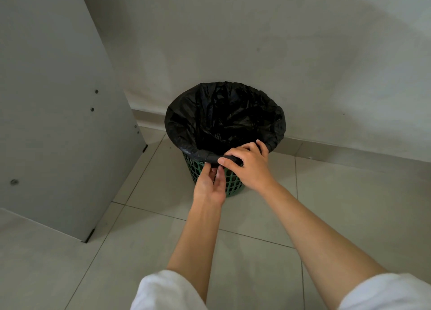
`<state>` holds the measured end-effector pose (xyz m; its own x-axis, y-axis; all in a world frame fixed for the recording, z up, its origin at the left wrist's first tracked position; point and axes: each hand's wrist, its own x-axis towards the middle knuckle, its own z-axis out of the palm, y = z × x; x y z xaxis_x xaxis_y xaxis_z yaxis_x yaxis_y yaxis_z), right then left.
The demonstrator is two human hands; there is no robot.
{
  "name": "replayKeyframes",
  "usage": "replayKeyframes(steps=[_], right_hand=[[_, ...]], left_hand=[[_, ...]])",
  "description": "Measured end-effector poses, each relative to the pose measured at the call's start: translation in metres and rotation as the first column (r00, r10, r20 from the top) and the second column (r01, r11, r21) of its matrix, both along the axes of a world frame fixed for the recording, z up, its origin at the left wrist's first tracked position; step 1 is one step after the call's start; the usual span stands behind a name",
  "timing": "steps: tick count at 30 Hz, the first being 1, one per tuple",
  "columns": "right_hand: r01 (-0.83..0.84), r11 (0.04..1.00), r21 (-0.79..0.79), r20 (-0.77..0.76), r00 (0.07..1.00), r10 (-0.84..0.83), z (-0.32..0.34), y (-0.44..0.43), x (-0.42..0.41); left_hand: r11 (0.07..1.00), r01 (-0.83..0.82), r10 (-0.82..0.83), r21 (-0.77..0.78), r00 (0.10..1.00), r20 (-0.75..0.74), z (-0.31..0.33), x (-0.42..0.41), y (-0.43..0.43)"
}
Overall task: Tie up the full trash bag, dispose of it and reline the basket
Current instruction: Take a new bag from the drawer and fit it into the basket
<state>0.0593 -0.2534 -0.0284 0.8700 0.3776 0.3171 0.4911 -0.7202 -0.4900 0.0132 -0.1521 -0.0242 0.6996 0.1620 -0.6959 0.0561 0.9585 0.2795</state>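
The 2 hands meet at the near rim, touching each other. My right hand (249,167) lies on top, fingers curled over the rolled edge of the black plastic trash bag (224,113), thumb laid along it. My left hand (210,186) comes from below, palm turned up, and appears to pinch the same edge just under the right thumb. Both are closed on the bag; neither is free.

The bag lines the green plastic lattice basket (190,166) directly beyond the hands, its mouth stretched over the whole rim. Its interior is dark, so I cannot tell how full it is.

I judge the step to be freeing the rolled edge from the rim before gathering the mouth for a knot. To do it well, I would unroll upward with the left pinch while the right steadies the rim, then work round in short stretches. The thin film could snag on the lattice, and a light basket may tip.

Both forearms reach forward and down, converging, the right wrist bent inward. White sleeves (163,291) cover the elbows. Pale floor tiles (349,204) lie beneath the hands, a pale wall (256,41) beyond them, and a grey panel (58,99) left of the left hand.
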Motion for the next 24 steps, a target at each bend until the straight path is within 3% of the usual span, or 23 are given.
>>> replayKeyframes(steps=[6, 11, 14, 16, 18, 21, 24], right_hand=[[0.001, 1.0, -0.017, 0.014, 1.0, -0.001, -0.001, 0.0, 0.0], [-0.002, 1.0, -0.014, -0.001, 1.0, 0.002, 0.0, -0.001, 0.0], [-0.001, 1.0, -0.015, -0.014, 1.0, 0.001, 0.001, -0.001, 0.001], [-0.002, 1.0, -0.015, -0.017, 1.0, 0.002, 0.001, -0.001, 0.0], [0.0, 1.0, -0.015, -0.02, 1.0, 0.0, 0.001, -0.001, 0.0], [0.0, 1.0, -0.021, -0.028, 1.0, 0.0, 0.002, -0.001, 0.0], [-0.003, 1.0, -0.028, -0.029, 1.0, 0.002, 0.001, -0.001, 0.0]], left_hand=[[0.997, 0.024, -0.021, 0.075, 0.999, -0.04, -0.008, -0.002, -0.003], [0.985, -0.135, 0.132, 0.104, 0.991, 0.035, -0.008, -0.004, -0.013], [0.95, -0.078, 0.073, 0.301, 0.997, 0.029, -0.003, -0.01, -0.02], [0.833, 0.014, 0.026, 0.554, 0.998, -0.064, -0.004, -0.01, -0.019], [0.637, 0.115, 0.029, 0.762, 0.985, -0.173, -0.004, -0.008, -0.016], [0.388, 0.175, 0.035, 0.905, 0.978, -0.205, -0.005, -0.009, -0.008], [0.208, 0.194, 0.0, 0.959, 0.98, -0.198, -0.011, -0.012, 0.001]])
